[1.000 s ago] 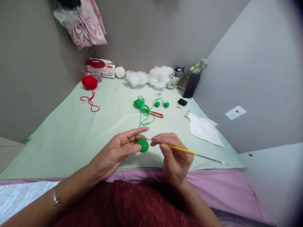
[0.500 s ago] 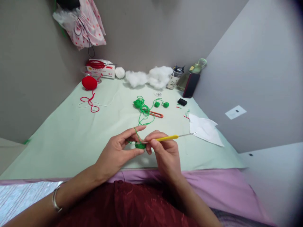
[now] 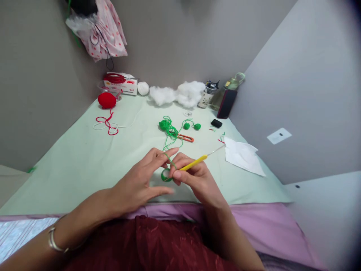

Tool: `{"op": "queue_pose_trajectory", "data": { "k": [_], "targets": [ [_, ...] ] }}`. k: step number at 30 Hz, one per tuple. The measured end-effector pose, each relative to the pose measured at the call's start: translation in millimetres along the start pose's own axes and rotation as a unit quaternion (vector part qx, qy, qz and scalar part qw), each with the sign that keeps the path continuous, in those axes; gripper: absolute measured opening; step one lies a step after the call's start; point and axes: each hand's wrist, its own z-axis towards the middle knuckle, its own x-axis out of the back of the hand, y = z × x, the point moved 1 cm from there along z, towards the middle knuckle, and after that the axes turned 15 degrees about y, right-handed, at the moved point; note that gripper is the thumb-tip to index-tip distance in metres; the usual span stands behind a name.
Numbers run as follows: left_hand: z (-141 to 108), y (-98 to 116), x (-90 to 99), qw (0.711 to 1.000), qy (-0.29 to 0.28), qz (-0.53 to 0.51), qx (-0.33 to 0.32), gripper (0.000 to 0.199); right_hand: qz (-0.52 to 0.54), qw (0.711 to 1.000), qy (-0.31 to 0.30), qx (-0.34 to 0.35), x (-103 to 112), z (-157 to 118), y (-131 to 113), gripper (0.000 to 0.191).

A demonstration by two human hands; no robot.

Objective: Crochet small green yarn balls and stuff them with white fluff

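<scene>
My right hand point(image 3: 191, 171) grips a yellow-handled crochet hook point(image 3: 194, 163), its thin metal shaft pointing up to the right. At my right fingertips hangs a small round green crochet piece point(image 3: 166, 175) with a pale middle. I cannot tell if the hook's near tip is in a stitch. My left hand point(image 3: 146, 175) is beside the piece, thumb spread away from it and fingers stretched out. Green yarn point(image 3: 170, 159) passes over the left index finger to my right fingers. Beyond the hands lies a tangled green yarn ball point(image 3: 163, 125) with two small green crochet balls point(image 3: 197, 127).
An orange cutter point(image 3: 186, 138) lies by the tangle. White stuffing point(image 3: 190, 94), a white yarn ball point(image 3: 143, 88), a pen cup point(image 3: 205, 98) and a phone point(image 3: 227, 104) line the back. Red yarn point(image 3: 107, 100) sits left; white paper point(image 3: 244, 156) and a black case point(image 3: 216, 123) right.
My left thumb has come off the green piece and spread away. The piece has turned to show its pale middle, now at my right fingertips. The hook tilts more steeply.
</scene>
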Motion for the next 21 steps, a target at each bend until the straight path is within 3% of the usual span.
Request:
{"op": "queue_pose_trajectory", "data": {
  "k": [4,11,15,18,21],
  "targets": [
    [5.3,8.7,16.6,0.986,-0.078,-0.097,0.108,0.043,0.025,1.000,-0.012,0.000,6.1,3.6,4.4,0.016],
    [10.2,0.4,7.6,0.949,-0.069,-0.218,0.216,0.048,-0.002,1.000,-0.016,0.013,5.8,8.7,7.5,0.016],
    [11.6,-15.3,1.3,0.918,-0.063,-0.268,0.287,0.067,0.014,0.998,-0.038,-0.038,3.5,7.8,9.4,0.012],
    [11.0,-23.3,-1.2,0.910,-0.053,-0.279,0.301,0.068,0.045,0.996,-0.035,-0.063,-1.3,6.1,13.1,0.018],
    [9.8,-25.3,-5.9,0.915,-0.041,-0.279,0.290,0.062,0.075,0.992,0.013,-0.101,-7.0,4.4,19.2,0.028]
  ]
}}
